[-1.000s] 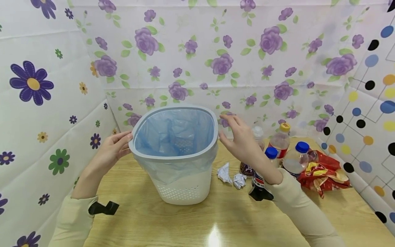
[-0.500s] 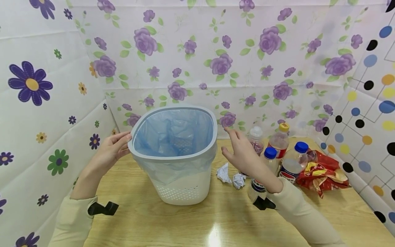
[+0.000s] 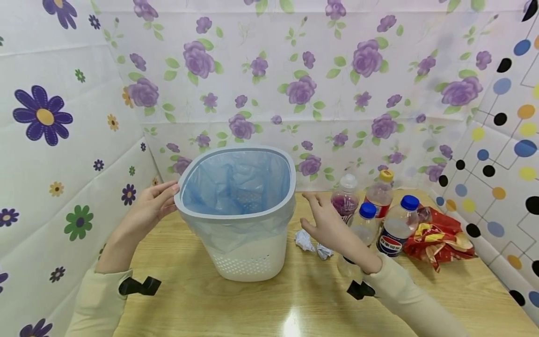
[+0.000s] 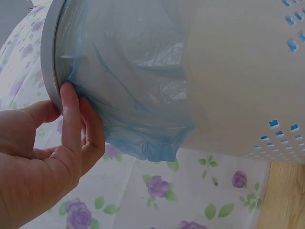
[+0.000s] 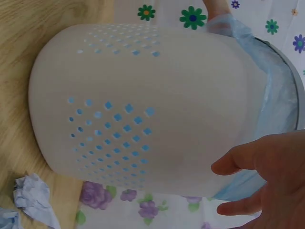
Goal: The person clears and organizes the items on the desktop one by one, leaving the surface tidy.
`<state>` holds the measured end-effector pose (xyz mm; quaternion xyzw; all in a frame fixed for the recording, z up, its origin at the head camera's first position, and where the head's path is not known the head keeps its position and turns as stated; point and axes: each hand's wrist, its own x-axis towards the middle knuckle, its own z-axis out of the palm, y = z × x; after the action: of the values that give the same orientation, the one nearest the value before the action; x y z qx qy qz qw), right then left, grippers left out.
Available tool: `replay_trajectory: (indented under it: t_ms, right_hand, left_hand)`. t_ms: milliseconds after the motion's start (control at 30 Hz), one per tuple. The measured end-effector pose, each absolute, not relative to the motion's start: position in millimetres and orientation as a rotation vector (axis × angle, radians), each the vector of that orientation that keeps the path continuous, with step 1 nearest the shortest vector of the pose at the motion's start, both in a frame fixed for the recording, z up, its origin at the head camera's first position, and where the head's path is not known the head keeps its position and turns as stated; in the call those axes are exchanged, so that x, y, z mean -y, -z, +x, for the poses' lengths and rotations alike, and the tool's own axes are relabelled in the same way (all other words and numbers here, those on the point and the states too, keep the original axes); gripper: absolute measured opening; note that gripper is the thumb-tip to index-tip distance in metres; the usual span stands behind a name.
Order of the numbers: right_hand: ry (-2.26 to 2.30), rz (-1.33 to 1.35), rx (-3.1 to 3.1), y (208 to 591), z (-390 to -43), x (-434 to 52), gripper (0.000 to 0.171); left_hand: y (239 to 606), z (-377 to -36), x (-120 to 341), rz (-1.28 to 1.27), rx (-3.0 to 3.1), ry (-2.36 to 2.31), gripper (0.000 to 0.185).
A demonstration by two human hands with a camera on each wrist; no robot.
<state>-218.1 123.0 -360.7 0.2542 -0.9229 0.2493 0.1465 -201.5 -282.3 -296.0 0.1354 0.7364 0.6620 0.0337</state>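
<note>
A white perforated trash bin (image 3: pixel 248 260) stands upright on the table, lined with a blue plastic bag (image 3: pixel 236 187) folded over its outside under a grey-blue rim. My left hand (image 3: pixel 151 206) pinches that rim at its left side; the left wrist view shows the thumb on the rim and fingers (image 4: pixel 71 119) against the bag beneath it. To the bin's right, my right hand (image 3: pixel 330 224) hovers with spread fingers and holds nothing. Beneath and beside it lie two crumpled papers, one nearer the bin (image 3: pixel 304 240) and the other paper ball (image 3: pixel 324 252) partly behind the hand.
Right of the hand stand several plastic bottles, among them a yellow-capped bottle (image 3: pixel 381 189), a blue-capped Pepsi bottle (image 3: pixel 396 229) and a white-capped bottle (image 3: pixel 345 199). A red snack bag (image 3: pixel 440 238) lies farther right. Patterned cloth walls (image 3: pixel 269 70) surround the wooden table (image 3: pixel 236 309).
My right hand has moved away from the bin's right rim, downward toward the crumpled papers. The left hand stays at the rim, and the bin stays put.
</note>
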Motion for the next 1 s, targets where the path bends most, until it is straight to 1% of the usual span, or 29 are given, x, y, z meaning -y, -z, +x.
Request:
replay_trajectory:
  t_ms: [433,700,1000]
  right_hand:
    - [-0.676,0.771,2.79,393,-225,-128,0.062]
    - [-0.614,0.706,2.955,402,-225,-130,0.064]
    - [-0.51,0.657,3.119,415,-225,-131,0.061]
  left_hand:
    - [298,-202,283,0.427,-2.244,-2.046,0.069]
    - [296,-203,282,0.452,-2.248,-2.046,0.068]
    - [296,-202,282,0.436,-2.249,-2.042,0.068]
